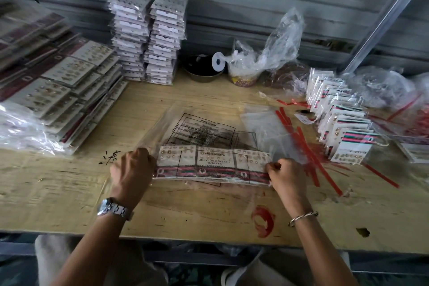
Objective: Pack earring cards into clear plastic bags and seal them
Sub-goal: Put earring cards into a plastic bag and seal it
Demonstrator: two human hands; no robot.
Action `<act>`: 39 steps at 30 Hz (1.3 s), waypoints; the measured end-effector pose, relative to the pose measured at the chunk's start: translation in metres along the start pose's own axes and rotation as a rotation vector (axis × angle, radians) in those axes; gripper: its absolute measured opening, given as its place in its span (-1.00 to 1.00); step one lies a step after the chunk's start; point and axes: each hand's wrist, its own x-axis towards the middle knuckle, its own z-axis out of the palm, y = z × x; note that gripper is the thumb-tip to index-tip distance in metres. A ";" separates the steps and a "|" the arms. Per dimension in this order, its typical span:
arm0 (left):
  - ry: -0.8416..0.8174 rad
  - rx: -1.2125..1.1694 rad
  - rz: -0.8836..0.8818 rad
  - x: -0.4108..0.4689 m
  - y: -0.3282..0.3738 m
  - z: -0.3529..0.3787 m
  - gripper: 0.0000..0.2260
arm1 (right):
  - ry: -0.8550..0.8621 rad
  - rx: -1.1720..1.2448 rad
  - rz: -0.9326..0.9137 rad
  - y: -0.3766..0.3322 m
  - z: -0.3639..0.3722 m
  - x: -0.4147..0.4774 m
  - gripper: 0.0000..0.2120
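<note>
A row of white earring cards with red-and-green striped bands [241,166] lies inside a clear plastic bag printed with black warning text [210,158], low on the pale plywood table [185,216]. The left hand [131,167] curls its fingers round the packet's left end; the right hand [284,175] pinches the right end. Empty clear bags [204,126] lie just behind, thin red strips [306,146] to the right, and 2 tall stacks of bagged cards [148,37] stand by the wall.
</note>
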 end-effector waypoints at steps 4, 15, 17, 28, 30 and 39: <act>-0.042 0.146 0.000 0.007 0.006 -0.006 -0.71 | -0.139 -0.081 0.046 -0.008 -0.010 0.009 -0.76; 0.208 0.021 0.078 -0.001 0.012 -0.015 -0.74 | -0.001 -0.464 0.014 -0.034 -0.019 -0.004 -0.68; 0.240 -0.011 0.368 -0.016 0.025 -0.009 -0.75 | 0.185 -0.300 -0.183 -0.043 -0.012 -0.013 -0.53; -0.099 0.074 0.747 -0.040 0.037 0.035 -0.38 | -0.254 -0.176 -0.825 -0.041 0.040 -0.029 -0.40; -0.140 0.095 0.710 -0.034 0.029 0.034 -0.34 | -0.276 -0.185 -0.818 -0.033 0.037 -0.025 -0.39; -0.193 0.052 0.657 -0.028 0.018 0.023 -0.31 | -0.407 -0.053 -0.689 0.008 0.013 -0.009 -0.24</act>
